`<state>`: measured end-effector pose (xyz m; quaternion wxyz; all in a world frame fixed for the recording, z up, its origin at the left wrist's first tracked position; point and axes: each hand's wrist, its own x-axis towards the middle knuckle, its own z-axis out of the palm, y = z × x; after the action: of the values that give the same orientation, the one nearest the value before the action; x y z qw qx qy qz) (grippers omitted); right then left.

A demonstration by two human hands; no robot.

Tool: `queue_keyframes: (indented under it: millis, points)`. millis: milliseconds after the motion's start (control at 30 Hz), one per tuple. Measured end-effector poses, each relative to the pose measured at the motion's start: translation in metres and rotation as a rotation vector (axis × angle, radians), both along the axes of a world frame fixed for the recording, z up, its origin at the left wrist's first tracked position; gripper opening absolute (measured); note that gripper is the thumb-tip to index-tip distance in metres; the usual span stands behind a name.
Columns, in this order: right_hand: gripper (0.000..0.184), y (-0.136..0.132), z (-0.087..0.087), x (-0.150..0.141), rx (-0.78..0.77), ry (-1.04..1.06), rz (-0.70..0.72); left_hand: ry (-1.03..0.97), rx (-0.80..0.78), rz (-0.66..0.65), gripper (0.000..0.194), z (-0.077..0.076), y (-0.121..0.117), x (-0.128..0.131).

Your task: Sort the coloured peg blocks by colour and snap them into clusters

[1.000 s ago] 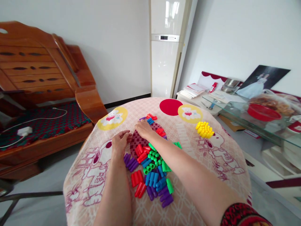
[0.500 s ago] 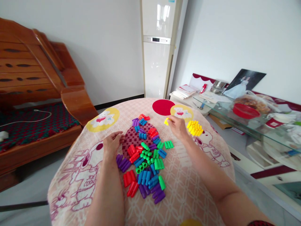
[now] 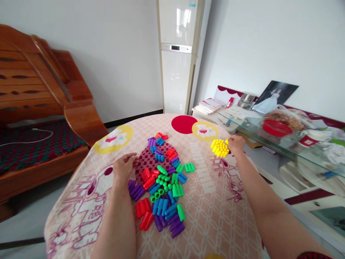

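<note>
My right hand [image 3: 236, 144] is pinched on a small yellow plastic piece [image 3: 226, 141] at the right edge of a cluster of yellow pieces [image 3: 219, 148]. On the left side of the table, my left hand [image 3: 124, 165] rests with fingers outstretched and holds nothing. Close to it lies a loose heap of bullet-shaped plastic pieces, many joined in short rows. Among them are purple pieces [image 3: 137, 190], red pieces [image 3: 142, 208], blue pieces [image 3: 160, 207] and green pieces [image 3: 178, 190]. My right fingers partly hide the yellow piece.
A patterned cloth [image 3: 205, 216] covers the round table. To the right stands a glass-topped cabinet [image 3: 250, 126] with papers, a red bowl [image 3: 277, 127] and a photo [image 3: 276, 95]. A wooden bench [image 3: 32, 93] is on the left, and a tall white appliance [image 3: 176, 79] stands behind.
My right hand has carried the yellow piece rightward, from beyond the coloured heap to the far side of the yellow cluster. My left hand stays in about the same place. The view has shifted slightly.
</note>
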<state>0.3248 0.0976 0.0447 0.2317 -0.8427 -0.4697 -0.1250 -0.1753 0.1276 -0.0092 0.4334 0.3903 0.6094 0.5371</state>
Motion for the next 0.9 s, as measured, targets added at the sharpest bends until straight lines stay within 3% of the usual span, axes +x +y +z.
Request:
queue_keyframes:
  millis: [233,367,433,533,633,733,900]
  points:
    - [0.032,-0.003,-0.003,-0.003,-0.161,0.04,0.034,0.022,0.019,-0.011,0.024,0.001,-0.002,0.0]
    - [0.035,-0.006,0.007,-0.017,-0.012,0.014,0.06,0.023,0.008,0.013,0.023,0.003,-0.004,0.003]
    - [0.035,-0.006,0.008,-0.042,0.12,0.07,0.173,0.022,0.014,0.02,0.024,0.003,-0.004,0.004]
    - [0.037,-0.005,-0.006,-0.099,0.222,0.292,0.476,0.025,0.032,0.016,0.024,0.002,-0.004,0.004]
    - [0.043,-0.006,-0.031,-0.16,0.187,0.528,0.737,0.02,0.033,0.009,0.025,0.002,-0.005,0.003]
    - [0.046,-0.008,-0.051,-0.211,0.148,0.589,0.909,0.009,0.04,0.007,0.025,0.001,-0.005,0.003]
    - [0.041,-0.017,-0.057,-0.274,0.09,0.647,1.149,0.04,0.059,0.002,0.028,-0.003,-0.003,0.005]
